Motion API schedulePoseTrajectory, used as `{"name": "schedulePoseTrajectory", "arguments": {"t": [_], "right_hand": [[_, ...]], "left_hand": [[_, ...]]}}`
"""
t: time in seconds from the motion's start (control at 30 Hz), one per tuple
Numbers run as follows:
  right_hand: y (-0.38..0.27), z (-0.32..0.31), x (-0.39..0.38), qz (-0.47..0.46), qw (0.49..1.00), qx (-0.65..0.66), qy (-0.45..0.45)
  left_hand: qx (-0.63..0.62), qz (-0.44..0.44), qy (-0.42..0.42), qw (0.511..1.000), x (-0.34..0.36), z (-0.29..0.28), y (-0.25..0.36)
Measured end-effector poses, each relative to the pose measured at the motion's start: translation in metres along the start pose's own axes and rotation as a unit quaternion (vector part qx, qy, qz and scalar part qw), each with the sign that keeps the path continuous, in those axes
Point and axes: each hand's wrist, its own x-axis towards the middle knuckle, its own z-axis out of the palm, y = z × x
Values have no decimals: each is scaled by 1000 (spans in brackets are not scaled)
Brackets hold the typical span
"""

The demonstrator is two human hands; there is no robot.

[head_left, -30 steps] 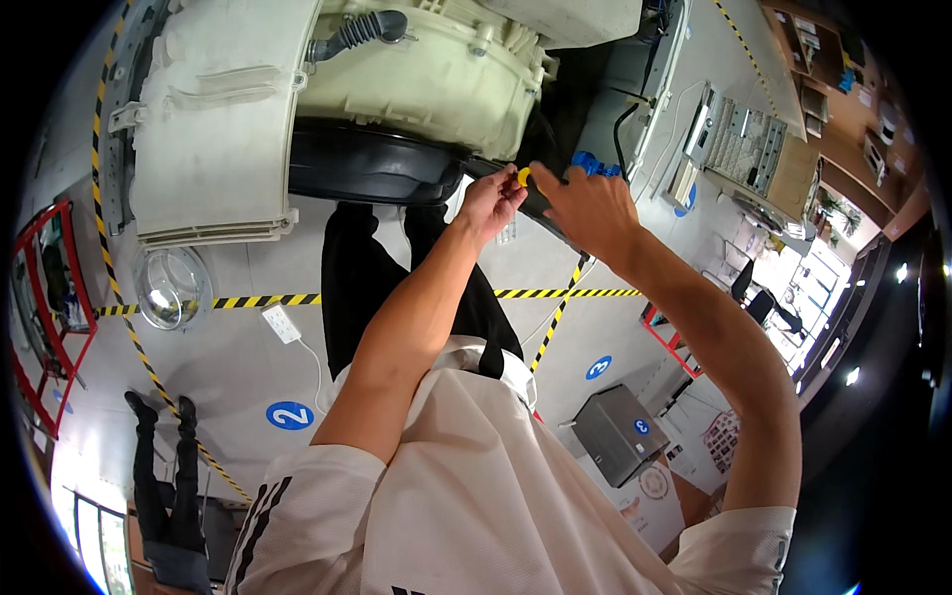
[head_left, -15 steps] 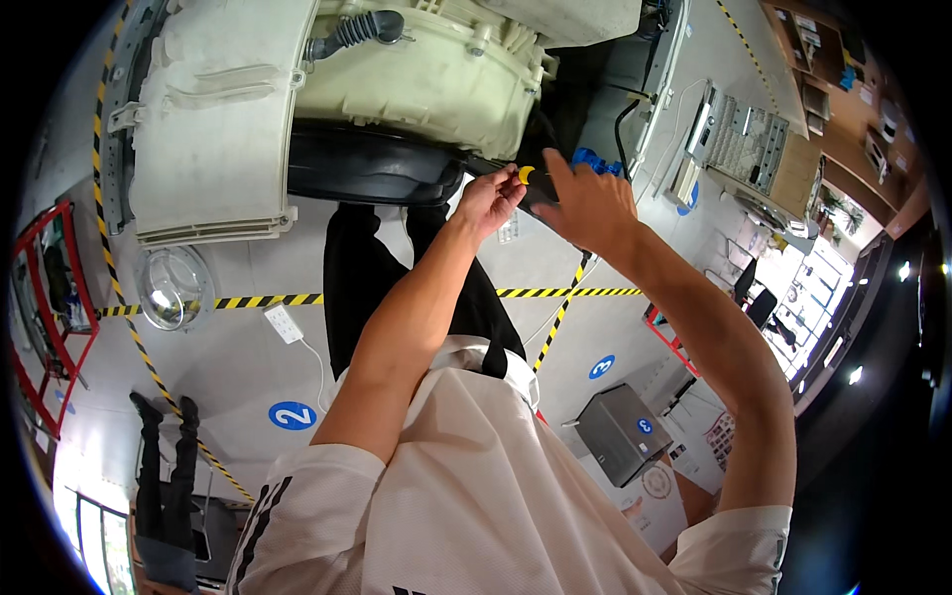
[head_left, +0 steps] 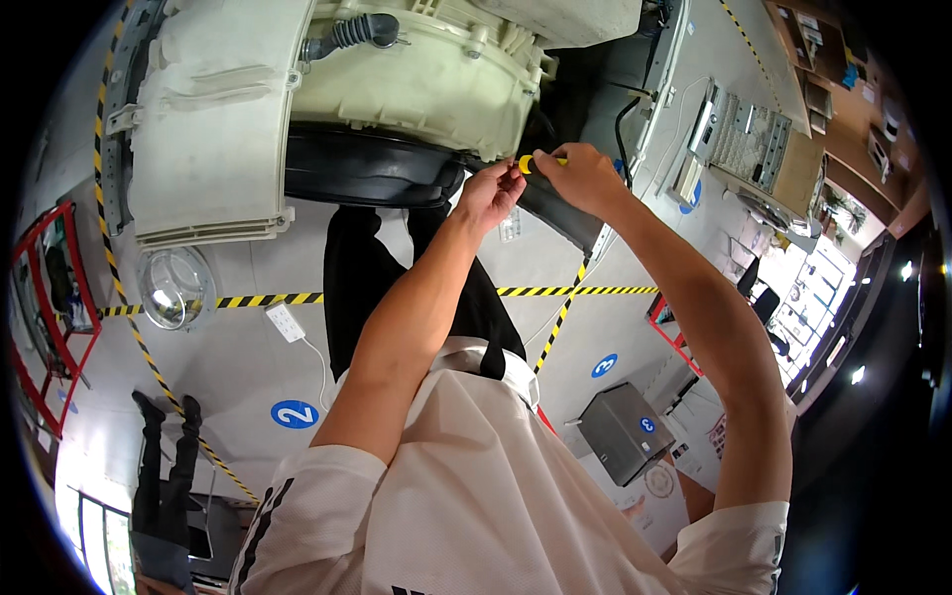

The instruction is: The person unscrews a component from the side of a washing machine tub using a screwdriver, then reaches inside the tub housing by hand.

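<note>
My right hand [head_left: 583,178] is closed around a short yellow-and-black handle that looks like a screwdriver [head_left: 527,165]. My left hand [head_left: 490,194] pinches at its left end; what lies between those fingertips is too small to make out. Both hands meet at the lower right edge of a cream plastic washing-machine tub [head_left: 426,89]. A dark flat panel [head_left: 563,215] slants down just below my right hand. The black rounded rim [head_left: 372,169] under the tub ends close to my left fingers.
An off-white plastic panel [head_left: 213,119] and a grey ribbed hose [head_left: 365,32] are at the tub's left. On the floor lie a round glass door [head_left: 177,288], a power strip [head_left: 285,322] and striped tape [head_left: 268,300]. A grey box [head_left: 625,433] stands behind me; another person's legs [head_left: 167,466] show lower left.
My right hand has gone from spread fingers to a grip on the yellow handle. A blue thing beside that hand no longer shows. My left hand has barely moved.
</note>
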Motion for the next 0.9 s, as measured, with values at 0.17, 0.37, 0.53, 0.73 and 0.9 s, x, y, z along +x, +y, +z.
{"name": "schedulePoseTrajectory", "arguments": {"t": [0.17,0.37,0.53,0.73,0.9], "right_hand": [[-9,-11,-33,-237,918,-311,65],[8,-5,-31,-327,858,-376,123],[10,4,-29,-367,837,-376,153],[16,7,-29,-366,832,-394,139],[14,6,-32,-162,976,-131,56]], "left_hand": [[-19,14,15,1000,-5,3,2],[-23,23,3,999,1,4,-3],[-29,26,-5,999,-3,-5,-4],[-33,10,14,999,-4,-6,-5],[8,1,44,999,-2,2,-8]]}}
